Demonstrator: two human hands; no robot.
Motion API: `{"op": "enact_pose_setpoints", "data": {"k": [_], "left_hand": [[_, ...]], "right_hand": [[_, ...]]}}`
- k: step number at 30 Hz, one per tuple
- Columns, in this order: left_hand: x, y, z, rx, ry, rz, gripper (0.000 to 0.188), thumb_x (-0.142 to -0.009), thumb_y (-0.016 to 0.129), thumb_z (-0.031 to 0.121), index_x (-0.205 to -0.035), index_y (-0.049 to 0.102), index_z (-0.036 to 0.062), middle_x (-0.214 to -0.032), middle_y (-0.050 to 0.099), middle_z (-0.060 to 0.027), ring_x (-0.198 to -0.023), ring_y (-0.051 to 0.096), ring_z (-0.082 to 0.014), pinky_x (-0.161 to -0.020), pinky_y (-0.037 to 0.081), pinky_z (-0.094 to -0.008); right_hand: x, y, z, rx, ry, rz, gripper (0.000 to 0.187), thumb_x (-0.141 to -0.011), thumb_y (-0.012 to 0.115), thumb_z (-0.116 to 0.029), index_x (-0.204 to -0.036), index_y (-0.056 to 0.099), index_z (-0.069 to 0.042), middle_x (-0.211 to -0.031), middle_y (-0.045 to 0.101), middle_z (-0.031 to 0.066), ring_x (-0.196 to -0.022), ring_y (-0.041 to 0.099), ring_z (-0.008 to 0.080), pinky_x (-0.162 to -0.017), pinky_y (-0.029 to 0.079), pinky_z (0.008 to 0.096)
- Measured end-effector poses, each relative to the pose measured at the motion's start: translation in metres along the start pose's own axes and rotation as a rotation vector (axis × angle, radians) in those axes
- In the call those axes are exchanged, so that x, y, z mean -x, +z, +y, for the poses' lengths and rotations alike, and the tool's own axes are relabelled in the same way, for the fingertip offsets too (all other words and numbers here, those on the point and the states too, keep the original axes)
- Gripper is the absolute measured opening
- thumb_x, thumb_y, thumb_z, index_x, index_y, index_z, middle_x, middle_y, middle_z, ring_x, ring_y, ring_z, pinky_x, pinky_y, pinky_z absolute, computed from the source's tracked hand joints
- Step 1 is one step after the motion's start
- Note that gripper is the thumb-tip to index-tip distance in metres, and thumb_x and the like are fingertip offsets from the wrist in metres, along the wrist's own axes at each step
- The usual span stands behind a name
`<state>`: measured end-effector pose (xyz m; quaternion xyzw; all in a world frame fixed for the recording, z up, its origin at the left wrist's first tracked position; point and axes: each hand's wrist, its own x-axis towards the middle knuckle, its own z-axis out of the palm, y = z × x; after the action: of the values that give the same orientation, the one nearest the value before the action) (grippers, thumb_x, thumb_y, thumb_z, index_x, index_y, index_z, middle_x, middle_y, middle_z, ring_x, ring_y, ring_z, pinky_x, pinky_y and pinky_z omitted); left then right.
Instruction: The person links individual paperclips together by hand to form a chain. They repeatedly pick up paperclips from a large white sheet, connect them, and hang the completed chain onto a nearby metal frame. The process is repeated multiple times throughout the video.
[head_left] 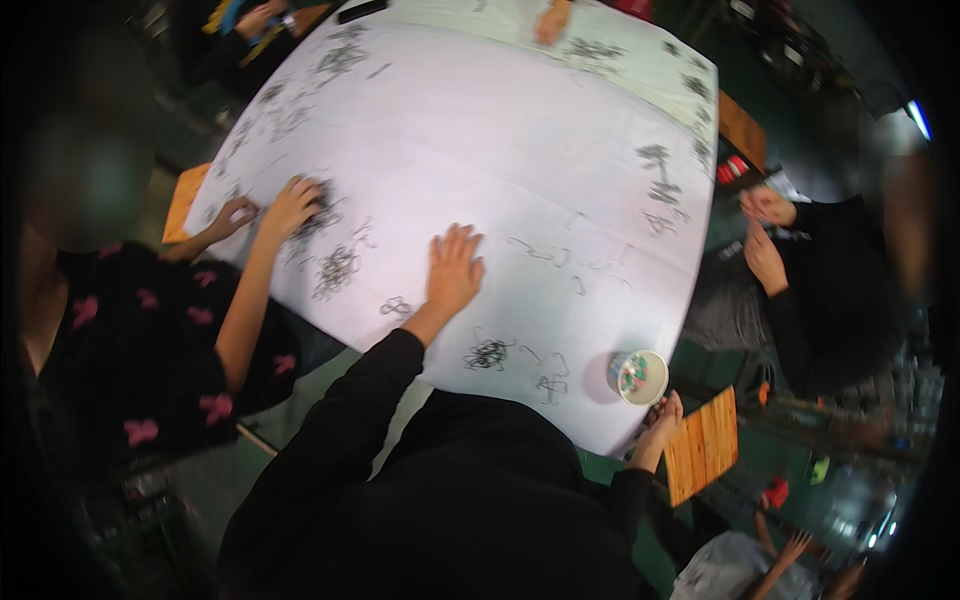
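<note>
My left hand (455,272) lies palm down on the white-covered table (500,170), its fingers stretched out and nothing visible in them. Just below and left of it rests a small bunch of thin black cord-like loops (396,306). A denser tangle of black loops (487,354) sits closer to me, with a few loose black strands (550,388) to its right. At the table's right near edge, my right hand (662,424) has curled fingers around a small dark thing too unclear to name. Right beside it stands a pale paper cup (652,378) with small coloured pieces inside.
At left, a person's hand (292,207) touches a black pile (318,205). Another person's hands (767,235) are beyond the right edge. A hand (552,22) rests at the far side. Wooden stools (703,445) stand by the table. More black bunches (655,185) lie around its rim.
</note>
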<state>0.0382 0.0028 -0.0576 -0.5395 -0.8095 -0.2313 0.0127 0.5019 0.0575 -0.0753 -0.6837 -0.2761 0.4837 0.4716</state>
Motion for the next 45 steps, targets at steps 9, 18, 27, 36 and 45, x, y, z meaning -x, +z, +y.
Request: {"op": "enact_pose_setpoints", "data": {"k": [9, 18, 27, 36, 45], "left_hand": [[-0.012, 0.033, 0.042, 0.077, 0.015, -0.094, 0.061, -0.091, 0.041, 0.037, -0.136, 0.028, -0.0032, -0.143, 0.023, -0.0191, -0.135, 0.016, -0.0314, -0.108, 0.011, -0.0506], [-0.054, 0.052, 0.089, 0.217, 0.482, -0.308, 0.064, -0.092, 0.038, 0.043, -0.138, 0.026, 0.0002, -0.144, 0.024, -0.0151, -0.136, 0.015, -0.0290, -0.109, 0.009, -0.0503], [-0.113, 0.084, 0.134, 0.079, 0.584, -0.351, 0.059, -0.093, 0.036, 0.040, -0.139, 0.026, 0.0043, -0.146, 0.023, -0.0112, -0.137, 0.015, -0.0235, -0.110, 0.009, -0.0474], [-0.092, 0.061, 0.151, 0.455, 0.779, -0.638, 0.046, -0.093, 0.041, 0.030, -0.134, 0.037, 0.0113, -0.141, 0.034, -0.0079, -0.133, 0.025, -0.0228, -0.109, 0.016, -0.0430], [-0.067, 0.041, 0.106, 0.568, 0.254, -0.189, 0.028, -0.082, 0.057, 0.009, -0.110, 0.058, 0.0088, -0.117, 0.055, -0.0095, -0.115, 0.047, -0.0272, -0.091, 0.040, -0.0341]], "right_hand": [[-0.005, 0.016, 0.023, -0.029, -0.098, 0.033, 0.018, -0.089, 0.048, -0.009, -0.102, 0.057, 0.001, -0.098, 0.061, 0.0105, -0.087, 0.059, 0.0183, -0.078, 0.048, 0.0290], [-0.002, 0.031, 0.023, 0.117, -0.221, 0.108, 0.016, -0.090, 0.047, -0.010, -0.092, 0.057, 0.002, -0.089, 0.060, 0.0072, -0.080, 0.056, 0.0148, -0.074, 0.046, 0.0268], [0.005, 0.034, 0.018, 0.303, -0.262, 0.156, 0.015, -0.089, 0.050, -0.012, -0.090, 0.058, 0.001, -0.080, 0.059, 0.0052, -0.072, 0.053, 0.0121, -0.069, 0.044, 0.0259], [0.006, 0.034, 0.012, 0.404, -0.221, 0.196, 0.017, -0.088, 0.049, -0.013, -0.090, 0.060, 0.000, -0.083, 0.062, 0.0064, -0.075, 0.055, 0.0142, -0.071, 0.045, 0.0279], [-0.025, 0.034, -0.016, 0.213, -0.166, 0.012, 0.015, -0.089, 0.051, -0.011, -0.095, 0.060, -0.001, -0.081, 0.060, 0.0037, -0.073, 0.052, 0.0097, -0.065, 0.043, 0.0236]]}}
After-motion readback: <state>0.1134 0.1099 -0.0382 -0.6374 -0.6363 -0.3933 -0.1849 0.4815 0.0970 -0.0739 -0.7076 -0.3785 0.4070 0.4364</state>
